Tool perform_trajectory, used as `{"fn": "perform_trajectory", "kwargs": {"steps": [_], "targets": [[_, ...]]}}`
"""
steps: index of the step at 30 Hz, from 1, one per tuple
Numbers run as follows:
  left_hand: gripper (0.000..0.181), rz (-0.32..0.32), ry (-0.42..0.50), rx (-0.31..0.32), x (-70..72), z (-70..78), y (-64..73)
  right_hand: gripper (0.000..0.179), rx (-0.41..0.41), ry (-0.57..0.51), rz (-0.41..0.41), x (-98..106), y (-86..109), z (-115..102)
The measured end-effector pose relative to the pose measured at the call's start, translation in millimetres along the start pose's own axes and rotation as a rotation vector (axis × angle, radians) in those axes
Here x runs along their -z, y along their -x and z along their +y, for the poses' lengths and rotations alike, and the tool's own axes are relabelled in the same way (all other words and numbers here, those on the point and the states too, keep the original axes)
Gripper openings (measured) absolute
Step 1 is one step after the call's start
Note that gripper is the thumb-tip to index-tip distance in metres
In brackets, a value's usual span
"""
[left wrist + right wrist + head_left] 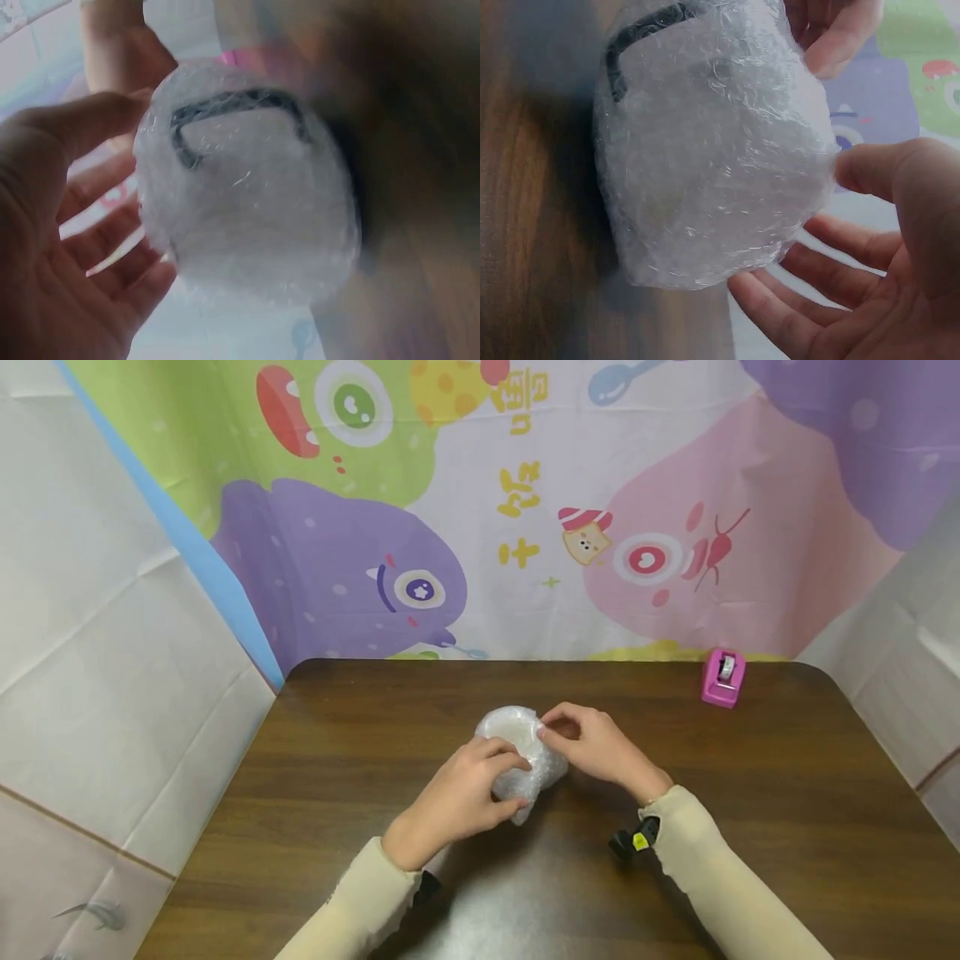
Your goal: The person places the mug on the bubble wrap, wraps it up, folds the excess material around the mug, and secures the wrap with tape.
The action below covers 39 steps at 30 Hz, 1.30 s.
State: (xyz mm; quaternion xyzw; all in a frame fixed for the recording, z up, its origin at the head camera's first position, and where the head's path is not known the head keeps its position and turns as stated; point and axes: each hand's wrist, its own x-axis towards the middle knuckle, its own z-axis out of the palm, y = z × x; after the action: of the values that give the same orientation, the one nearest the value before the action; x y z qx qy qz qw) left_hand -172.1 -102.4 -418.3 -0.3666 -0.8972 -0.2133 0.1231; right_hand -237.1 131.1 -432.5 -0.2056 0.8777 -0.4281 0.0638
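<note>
A rounded white bundle in bubble wrap [551,768] stands on the table between both hands. Through the clear layers in the left wrist view shows a dark curved strip [240,100], like a handle; what exactly is wrapped I cannot tell. The left hand [468,789] holds the bundle from its near left side, fingers bent over the top and thumb lower down. At the upper right edge, the right hand [596,743] pinches the wrap between thumb and fingertips. In the right wrist view its thumb touches the bundle [712,165], with the other fingers spread along the edge.
A pink tape dispenser [723,678] sits at the back right of the brown wooden table [337,718]. Behind the table hangs a cartoon-printed cloth [525,602]. Pale panels [97,568] stand at both sides.
</note>
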Motion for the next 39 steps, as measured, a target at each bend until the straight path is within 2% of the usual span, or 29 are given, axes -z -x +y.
{"fn": "perform_trajectory", "kwargs": {"steps": [6,10,15,20,29,35,39], "targets": [[0.033,-0.107,0.086,0.006,10.6,-12.5,5.3,0.028,-0.023,0.054,0.002,-1.7,10.6,-6.4],[0.032,-0.122,0.113,-0.022,14.2,-22.0,9.6,0.028,-0.019,0.082,0.009,-4.4,16.0,-11.0],[0.034,-0.099,0.102,-0.046,20.0,-34.7,17.3,0.028,-0.015,0.101,0.007,-8.4,21.5,-18.5],[0.037,-0.073,0.055,-0.011,26.6,-46.2,27.2,0.017,0.038,0.123,-0.010,-11.3,26.8,-27.8],[0.039,0.081,-0.055,-0.010,27.3,-65.3,38.4,0.008,0.130,0.080,-0.085,-23.5,36.1,-37.2],[0.038,0.113,-0.082,0.015,23.2,-68.2,41.3,0.009,0.153,0.066,-0.109,-27.5,40.2,-39.8],[0.036,0.135,-0.076,-0.009,22.5,-65.5,42.8,0.009,0.168,0.082,-0.094,-21.1,42.3,-39.1]]}}
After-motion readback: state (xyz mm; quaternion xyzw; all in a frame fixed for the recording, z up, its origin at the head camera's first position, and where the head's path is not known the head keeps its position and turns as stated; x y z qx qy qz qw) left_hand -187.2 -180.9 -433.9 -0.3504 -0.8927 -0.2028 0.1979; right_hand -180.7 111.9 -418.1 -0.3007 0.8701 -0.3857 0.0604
